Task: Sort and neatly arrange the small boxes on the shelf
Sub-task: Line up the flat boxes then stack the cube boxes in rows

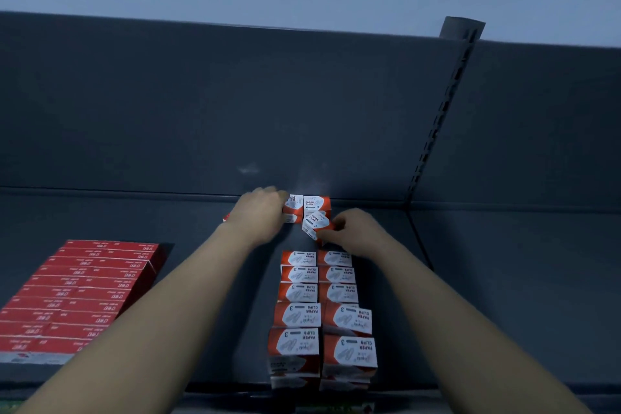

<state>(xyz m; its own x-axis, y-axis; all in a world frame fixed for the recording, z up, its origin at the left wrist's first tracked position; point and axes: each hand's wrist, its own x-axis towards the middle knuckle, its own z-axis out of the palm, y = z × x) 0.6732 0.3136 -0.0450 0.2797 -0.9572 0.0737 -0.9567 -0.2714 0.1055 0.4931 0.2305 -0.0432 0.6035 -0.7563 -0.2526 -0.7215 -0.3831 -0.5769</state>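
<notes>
Head view showed both bare arms stretched to the rear of a dark grey shelf [208,245]; the left hand [260,212] lay with its fingers curled over the left side of the back-left box [293,208], gripping it, though motion blur hid the fingertips; touching that box on its right stood the back-right box [317,205], upright against the back panel [235,111]; the right hand [353,232] pinched the tilted box [315,224], a red-and-white paper-clip carton held askew just in front of the back pair; nearer the camera, two rows of paper-clip boxes [319,306] ran side by side toward the shelf's front edge, stacked at the near end; well to the left lay a block of red flat boxes [80,292]; a slotted upright [443,118] climbed the panel on the right
</notes>
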